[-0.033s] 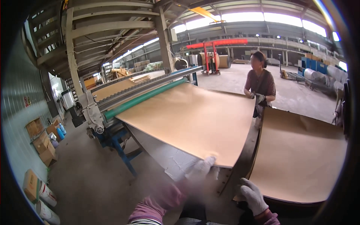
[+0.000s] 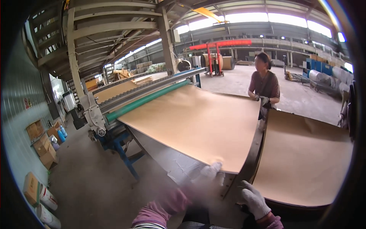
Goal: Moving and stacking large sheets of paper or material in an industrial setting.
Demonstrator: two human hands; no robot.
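Nothing has shifted since the earlier look: the big brown cardboard sheet (image 2: 198, 122) still spreads off the green roller (image 2: 146, 100) over the steel bench (image 2: 167, 162). The blurred left hand (image 2: 207, 173) meets its near corner, grip unclear. The right hand (image 2: 254, 200), gloved white, rests open-fingered beside the stacked sheets (image 2: 305, 160). Brown cartons (image 2: 40, 147) line the grey wall; a co-worker (image 2: 264, 86) holds the far edge.

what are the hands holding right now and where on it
The left hand, blurred, is at the near corner of the brown cardboard sheet; an actual grip cannot be told. The right hand holds nothing, open beside the cardboard stack.
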